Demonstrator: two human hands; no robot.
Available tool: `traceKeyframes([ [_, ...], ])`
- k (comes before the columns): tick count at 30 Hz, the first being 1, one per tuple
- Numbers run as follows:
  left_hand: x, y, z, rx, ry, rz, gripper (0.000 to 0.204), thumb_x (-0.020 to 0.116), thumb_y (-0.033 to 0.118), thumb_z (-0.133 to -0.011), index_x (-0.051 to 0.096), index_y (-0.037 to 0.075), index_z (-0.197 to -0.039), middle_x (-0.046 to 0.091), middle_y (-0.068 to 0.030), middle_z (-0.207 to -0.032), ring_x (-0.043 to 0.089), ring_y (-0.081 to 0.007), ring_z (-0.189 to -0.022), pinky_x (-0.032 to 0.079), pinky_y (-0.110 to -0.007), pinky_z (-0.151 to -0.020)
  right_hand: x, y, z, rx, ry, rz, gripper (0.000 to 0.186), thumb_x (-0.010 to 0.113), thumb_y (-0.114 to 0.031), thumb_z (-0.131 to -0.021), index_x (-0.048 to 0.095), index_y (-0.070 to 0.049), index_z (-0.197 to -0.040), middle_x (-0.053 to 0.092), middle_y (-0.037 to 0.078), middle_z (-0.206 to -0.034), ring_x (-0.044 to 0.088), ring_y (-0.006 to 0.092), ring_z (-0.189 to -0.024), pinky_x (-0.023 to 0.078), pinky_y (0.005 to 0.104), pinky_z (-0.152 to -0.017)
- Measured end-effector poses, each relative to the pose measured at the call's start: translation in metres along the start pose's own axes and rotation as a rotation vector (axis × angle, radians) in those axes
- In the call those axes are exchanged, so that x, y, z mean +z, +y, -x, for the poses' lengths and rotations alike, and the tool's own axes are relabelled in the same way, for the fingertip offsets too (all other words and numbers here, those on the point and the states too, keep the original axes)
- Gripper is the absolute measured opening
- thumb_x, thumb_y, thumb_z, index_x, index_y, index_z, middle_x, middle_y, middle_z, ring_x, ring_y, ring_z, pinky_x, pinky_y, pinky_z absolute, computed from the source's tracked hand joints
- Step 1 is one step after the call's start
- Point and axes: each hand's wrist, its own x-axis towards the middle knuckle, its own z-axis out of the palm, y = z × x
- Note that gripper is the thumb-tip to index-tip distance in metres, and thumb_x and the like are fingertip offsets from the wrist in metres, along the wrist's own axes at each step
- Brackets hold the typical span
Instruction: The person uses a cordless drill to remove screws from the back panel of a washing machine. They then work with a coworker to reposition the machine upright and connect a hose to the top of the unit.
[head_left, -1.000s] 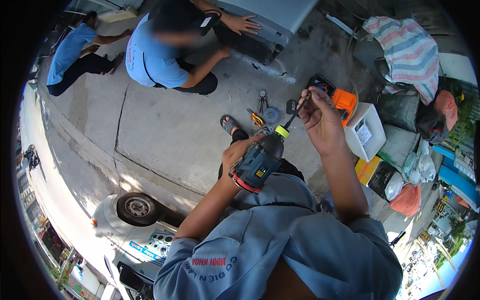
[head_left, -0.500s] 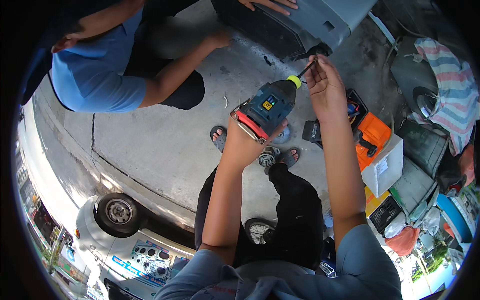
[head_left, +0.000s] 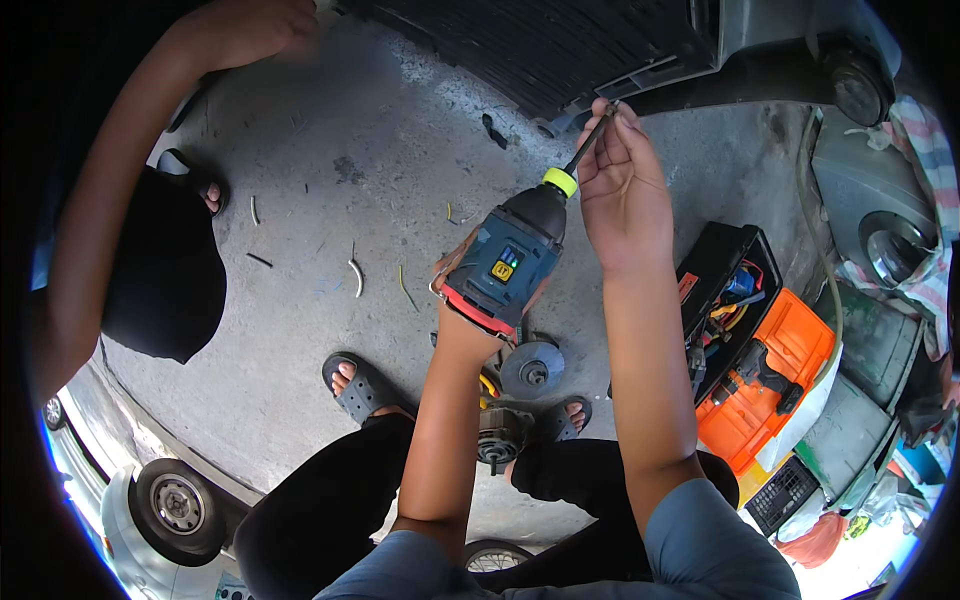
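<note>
My left hand (head_left: 466, 342) is wrapped round the handle of a blue-black cordless impact driver (head_left: 508, 250) with a yellow-green collar and a lit display. A long dark driver bit (head_left: 588, 142) sticks out of its nose, pointing up and to the right. At the bit's far end, the fingertips of my right hand (head_left: 625, 205) are pinched on the tip, palm turned up. Whether a small screw sits there I cannot tell. Just beyond these fingers stands a large appliance with a black ribbed face (head_left: 560, 50).
Between my sandalled feet lie a metal motor part (head_left: 500, 432) and a round disc (head_left: 532, 370). To the right are an open toolbox (head_left: 715, 275) and an orange case (head_left: 790, 360) holding another drill. Wire scraps (head_left: 356, 275) litter the concrete. A co-worker's arm (head_left: 130, 150) reaches in from the left.
The view has shifted, bringing the appliance's black ribbed face and the toolbox into fuller sight. The co-worker's hand has moved to the upper left. My hands keep hold of the driver and bit.
</note>
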Motion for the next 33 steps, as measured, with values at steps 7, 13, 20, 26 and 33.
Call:
traceKeyframes([
  [7, 0.003, 0.032, -0.007, -0.115, -0.178, -0.355, 0.022, 0.072, 0.025, -0.084, 0.066, 0.01, -0.098, 0.067, -0.0052, -0.088, 0.065, -0.0234, -0.08, 0.052, -0.036, -0.074, 0.029, -0.033, 0.014, -0.144, -0.175, 0.02, 0.017, 0.062, -0.006, -0.093, 0.062, -0.002, -0.109, 0.066, 0.011, -0.113, 0.065, 0.018, -0.098, 0.054, 0.0316, -0.09],
  [13, 0.008, 0.039, -0.014, -0.003, -0.169, -0.447, 0.019, 0.071, 0.025, -0.085, 0.066, 0.011, -0.098, 0.067, -0.0044, -0.086, 0.065, -0.0228, -0.076, 0.052, -0.036, -0.071, 0.041, -0.039, 0.015, -0.2, -0.166, 0.087, 0.02, 0.062, -0.007, -0.093, 0.063, -0.002, -0.112, 0.066, 0.01, -0.113, 0.063, 0.0181, -0.102, 0.051, 0.0356, -0.094],
  [20, 0.012, 0.036, -0.021, 0.168, -0.066, -0.504, 0.029, 0.075, 0.024, -0.085, 0.065, 0.009, -0.107, 0.068, -0.0057, -0.096, 0.065, -0.0211, -0.087, 0.052, -0.034, -0.078, 0.039, -0.042, 0.011, -0.217, -0.229, 0.146, 0.026, 0.061, -0.012, -0.095, 0.059, -0.004, -0.12, 0.062, 0.01, -0.118, 0.058, 0.0205, -0.111, 0.048, 0.0364, -0.101],
  [26, 0.01, 0.032, -0.015, 0.052, -0.026, -0.073, 0.029, 0.075, 0.015, -0.086, 0.064, 0.006, -0.111, 0.068, -0.0039, -0.101, 0.064, -0.0156, -0.093, 0.051, -0.032, -0.083, 0.039, -0.034, 0.008, -0.209, -0.209, 0.083, 0.027, 0.064, -0.01, -0.092, 0.062, 0.0, -0.117, 0.066, 0.008, -0.109, 0.063, 0.0172, -0.099, 0.052, 0.0344, -0.091],
  [33, -0.006, 0.059, -0.026, 0.045, -0.048, 0.112, 0.028, 0.075, 0.007, -0.083, 0.066, 0.004, -0.109, 0.069, -0.0037, -0.098, 0.064, -0.0127, -0.088, 0.053, -0.029, -0.076, 0.031, -0.042, 0.022, -0.178, -0.167, 0.185, 0.024, 0.063, -0.009, -0.092, 0.062, 0.0, -0.114, 0.066, 0.009, -0.106, 0.064, 0.0179, -0.092, 0.053, 0.0336, -0.085],
])
